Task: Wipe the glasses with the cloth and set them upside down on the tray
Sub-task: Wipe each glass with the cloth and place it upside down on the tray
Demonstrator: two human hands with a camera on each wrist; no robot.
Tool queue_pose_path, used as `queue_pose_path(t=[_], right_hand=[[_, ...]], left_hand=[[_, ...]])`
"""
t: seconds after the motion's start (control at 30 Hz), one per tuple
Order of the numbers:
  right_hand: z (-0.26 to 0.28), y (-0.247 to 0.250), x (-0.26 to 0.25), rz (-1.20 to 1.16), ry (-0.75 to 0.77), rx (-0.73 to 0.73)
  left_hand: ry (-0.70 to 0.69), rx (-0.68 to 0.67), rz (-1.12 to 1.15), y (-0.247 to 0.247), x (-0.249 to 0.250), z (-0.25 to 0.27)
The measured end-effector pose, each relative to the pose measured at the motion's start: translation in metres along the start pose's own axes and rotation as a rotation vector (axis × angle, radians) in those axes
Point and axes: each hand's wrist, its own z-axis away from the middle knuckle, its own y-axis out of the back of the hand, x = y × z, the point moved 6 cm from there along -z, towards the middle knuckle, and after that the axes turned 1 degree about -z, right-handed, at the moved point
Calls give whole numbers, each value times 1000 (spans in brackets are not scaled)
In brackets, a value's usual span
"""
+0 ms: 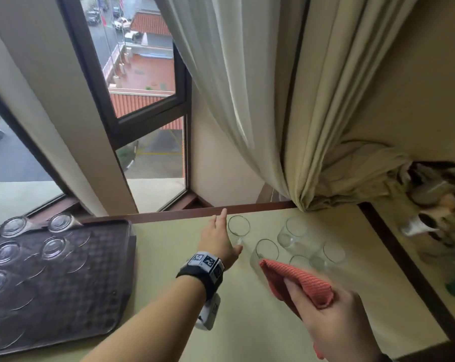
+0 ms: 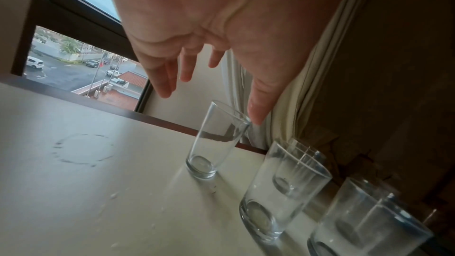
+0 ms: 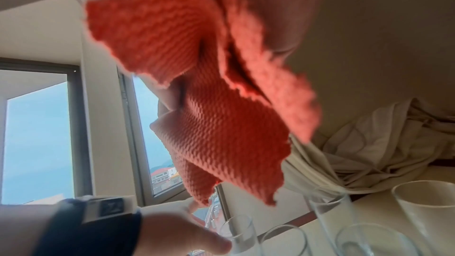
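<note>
Reaching step: my left hand, fingers spread and holding nothing, nears the clear upright tumbler at frame centre; my right hand clutches the folded coral waffle-weave cloth. Next: grasp, then wipe.

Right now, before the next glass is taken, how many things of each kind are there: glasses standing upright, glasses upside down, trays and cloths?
Upright glasses on the table: 5
Upside-down glasses on the tray: 5 plainly seen; the left edge may cut off more
Tray: 1
Cloth, held in the right hand: 1
Total: 12
</note>
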Motion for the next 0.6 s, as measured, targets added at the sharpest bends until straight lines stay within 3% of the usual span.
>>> queue_pose_path(t=[0.17, 0.33, 0.5, 0.6], right_hand=[[-9, 28, 29, 54, -44, -10], [-17, 41, 48, 57, -28, 4], [-21, 35, 53, 50, -32, -57], [-23, 24, 45, 12, -17, -67]], left_hand=[[33, -100, -134, -35, 18, -38], [104, 36, -49, -38, 15, -43], [205, 195, 255, -8, 11, -1], [200, 316, 625, 32, 10, 42]])
